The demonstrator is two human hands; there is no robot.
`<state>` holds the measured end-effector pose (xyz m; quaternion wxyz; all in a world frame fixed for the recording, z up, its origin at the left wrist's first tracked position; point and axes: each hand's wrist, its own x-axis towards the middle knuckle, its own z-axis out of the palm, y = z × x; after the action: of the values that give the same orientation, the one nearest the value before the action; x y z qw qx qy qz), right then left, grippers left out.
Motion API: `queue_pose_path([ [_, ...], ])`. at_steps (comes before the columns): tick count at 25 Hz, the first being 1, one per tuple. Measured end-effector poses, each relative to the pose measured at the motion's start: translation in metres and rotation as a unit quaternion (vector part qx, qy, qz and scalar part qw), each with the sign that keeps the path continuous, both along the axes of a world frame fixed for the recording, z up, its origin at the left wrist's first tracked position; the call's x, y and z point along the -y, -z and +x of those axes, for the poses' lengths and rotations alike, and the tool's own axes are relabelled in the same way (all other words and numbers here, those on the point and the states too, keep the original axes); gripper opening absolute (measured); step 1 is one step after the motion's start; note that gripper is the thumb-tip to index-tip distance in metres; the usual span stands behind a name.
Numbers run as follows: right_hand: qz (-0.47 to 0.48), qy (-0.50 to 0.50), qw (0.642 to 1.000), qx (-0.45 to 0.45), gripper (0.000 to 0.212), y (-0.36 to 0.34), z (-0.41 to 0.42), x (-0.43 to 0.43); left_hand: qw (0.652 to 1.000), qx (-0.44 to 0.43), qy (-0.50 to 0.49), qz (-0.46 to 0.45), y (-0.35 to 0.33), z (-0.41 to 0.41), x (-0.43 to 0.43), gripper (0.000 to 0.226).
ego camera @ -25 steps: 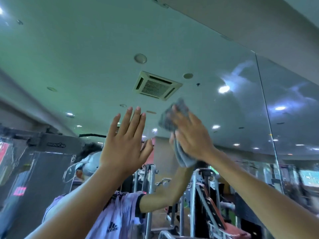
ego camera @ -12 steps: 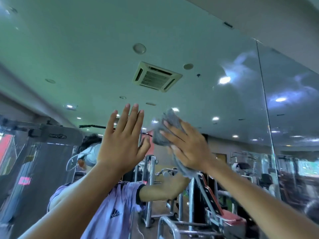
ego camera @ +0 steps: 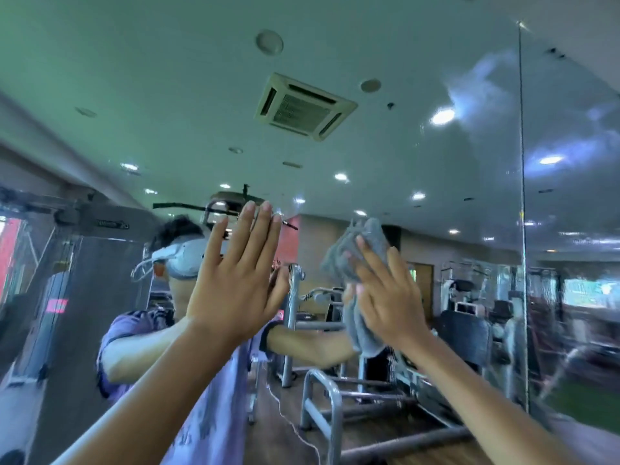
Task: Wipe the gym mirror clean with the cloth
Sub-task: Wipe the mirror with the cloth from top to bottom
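The right hand point(ego camera: 385, 297) presses a grey cloth point(ego camera: 355, 253) on the mirror point(ego camera: 436, 62) with straight fingers. The left hand point(ego camera: 235, 283) lies flat on the glass.

We see a dim, green-tinted scene lit by recessed ceiling lights point(ego camera: 442, 116) reflected in the smeared mirror point(ego camera: 570, 95), with wide-angle bending and blur toward the edges.

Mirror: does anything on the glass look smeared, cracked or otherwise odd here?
No damage shows. Whitish smears cloud the mirror at upper right, beside the vertical panel seam, well above where the right hand presses the grey cloth. That patch looks not yet wiped.
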<state>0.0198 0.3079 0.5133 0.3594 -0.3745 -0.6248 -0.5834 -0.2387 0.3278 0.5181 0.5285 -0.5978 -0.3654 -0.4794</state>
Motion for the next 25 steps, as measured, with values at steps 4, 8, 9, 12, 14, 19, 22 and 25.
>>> queue_pose_path([
  [4, 0.055, -0.034, 0.976, -0.207, 0.051, -0.066, -0.013, -0.003, 1.000, 0.009, 0.005, 0.003, 0.009, 0.001, 0.001, 0.066],
  [8, 0.038, -0.040, 0.995, -0.079, 0.051, -0.015, -0.036, -0.011, 1.000, 0.018, 0.010, 0.007, 0.017, 0.003, 0.000, 0.066],
  [9, 0.023, -0.026, 0.999, 0.036, 0.050, 0.008, -0.023, -0.009, 1.000, 0.018, 0.008, 0.008, 0.017, 0.002, -0.001, 0.066],
  [12, -0.017, -0.005, 0.956, 0.294, 0.050, 0.005, 0.045, 0.001, 1.000, 0.018, 0.008, 0.001, 0.021, 0.002, 0.000, 0.067],
  [14, 0.000, 0.001, 0.974, 0.227, 0.052, -0.033, 0.062, 0.002, 1.000, 0.017, 0.008, -0.004, 0.026, 0.005, 0.000, 0.066],
  [19, 0.035, -0.070, 0.982, -0.172, 0.053, -0.027, -0.026, -0.010, 1.000, 0.018, 0.016, -0.002, 0.027, 0.003, 0.000, 0.067],
  [22, -0.010, -0.009, 0.970, 0.242, 0.052, 0.029, 0.009, -0.004, 1.000, 0.012, 0.023, -0.013, 0.031, 0.000, 0.001, 0.068],
  [25, -0.013, 0.032, 0.915, 0.401, 0.049, -0.004, 0.063, 0.006, 1.000, 0.011, 0.012, -0.019, 0.039, 0.001, 0.000, 0.068],
])
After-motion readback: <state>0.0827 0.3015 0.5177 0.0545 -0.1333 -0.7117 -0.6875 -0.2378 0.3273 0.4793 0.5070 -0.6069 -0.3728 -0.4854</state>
